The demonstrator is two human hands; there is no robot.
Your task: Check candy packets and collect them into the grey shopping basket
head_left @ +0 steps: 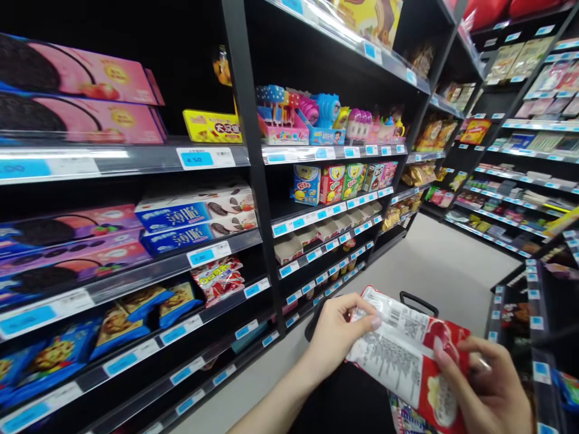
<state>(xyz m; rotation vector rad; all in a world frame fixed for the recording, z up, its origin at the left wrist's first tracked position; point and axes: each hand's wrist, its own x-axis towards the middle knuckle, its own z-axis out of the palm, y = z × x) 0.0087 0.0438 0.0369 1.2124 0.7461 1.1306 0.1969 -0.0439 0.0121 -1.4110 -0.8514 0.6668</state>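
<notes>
Standing in the aisle, I see the shelves [136, 160] on the left stacked with pink and blue biscuit boxes [194, 211], then a bay of bright lollipop toys [312, 114], and the aisle floor [434, 259] running away to the right.

Low in the middle, the left hand [337, 334] pinches the top left corner of a snack packet [402, 355]; its fingers [362, 316] are closed narrow on the white edge, thumb on top. The right hand [486, 386] grips the packet's lower right end, fingers curled over the red part. So the packet hangs in the air between both hands, in front of the person, above what looks like a dark basket with a handle [418, 301]; how close the two sit I cannot tell.

What might go wrong: both grips are at the ends of a slick film bag, so if one hand lets go the packet could swing and slide out of the other, I think. Squeezing harder would likely crush whatever is inside. Pulling the two ends apart could strain a seam.

The packet itself is glossy and crinkled, turned back side up: a white panel with small print and a barcode near the top, red on the right with a pale picture I cannot make out. It looks sealed and fairly flat.
</notes>
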